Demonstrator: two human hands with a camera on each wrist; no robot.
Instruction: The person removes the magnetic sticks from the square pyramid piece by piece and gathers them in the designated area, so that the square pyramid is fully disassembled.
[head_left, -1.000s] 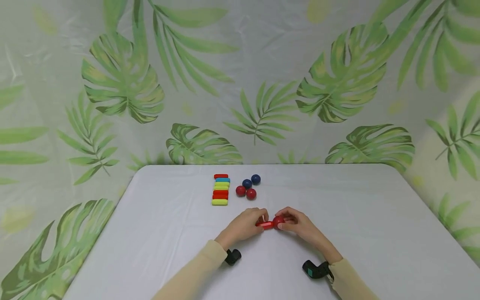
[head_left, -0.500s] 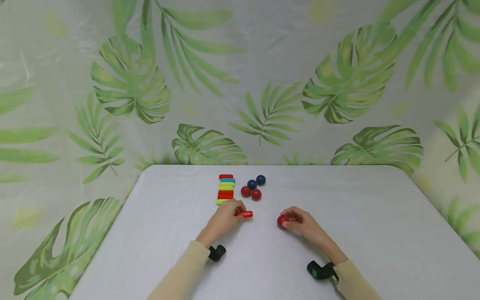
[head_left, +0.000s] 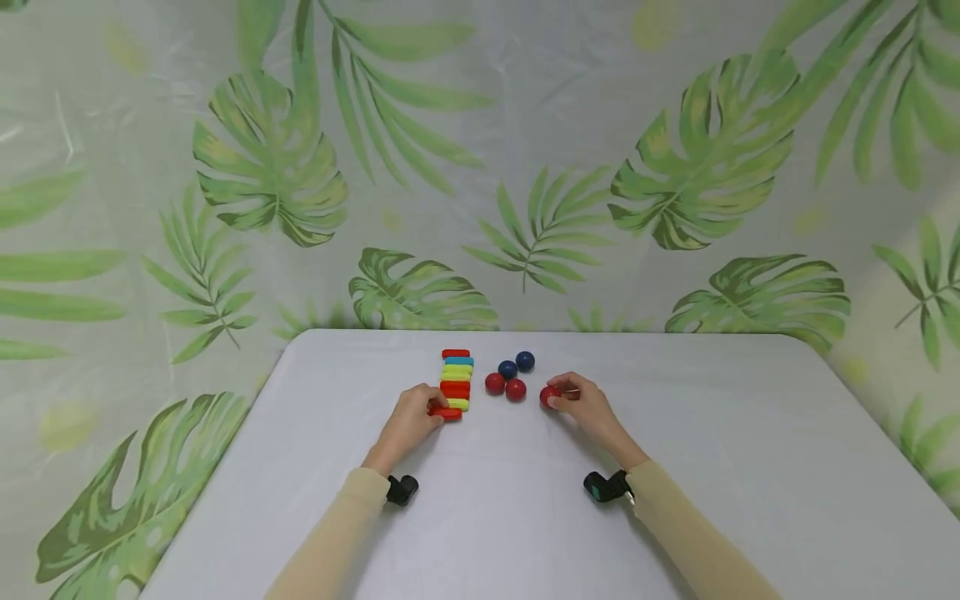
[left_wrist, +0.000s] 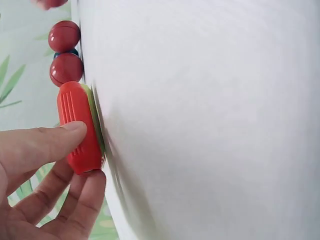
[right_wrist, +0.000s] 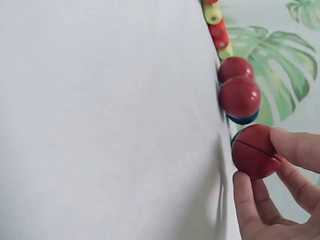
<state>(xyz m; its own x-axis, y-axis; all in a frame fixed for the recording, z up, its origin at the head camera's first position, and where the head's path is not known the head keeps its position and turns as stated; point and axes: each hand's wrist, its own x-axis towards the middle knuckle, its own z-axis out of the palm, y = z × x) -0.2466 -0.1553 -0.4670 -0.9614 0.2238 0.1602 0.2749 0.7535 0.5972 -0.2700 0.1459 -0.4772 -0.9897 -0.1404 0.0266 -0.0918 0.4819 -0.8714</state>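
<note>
1. The red bar (head_left: 447, 412) is pinched in the left hand (head_left: 408, 421) at the near end of the bar row (head_left: 455, 380); it has been carried there from mid-table.
2. The red ball (head_left: 549, 396), gripped by the right hand (head_left: 587, 406), has been brought beside the ball cluster (head_left: 510, 377).
3. Bar and ball, joined a second ago, are now apart, each by its own kind.
4. All lies on a white table (head_left: 750, 467) before a leaf-print backdrop (head_left: 697, 158).

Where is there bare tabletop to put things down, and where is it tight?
Free: the near table between the sleeves, the left side beyond the left hand, and the right side beyond the right hand. Crowded: the far middle, where the row of bars, the ball cluster, the held red bar and held red ball sit.
</note>
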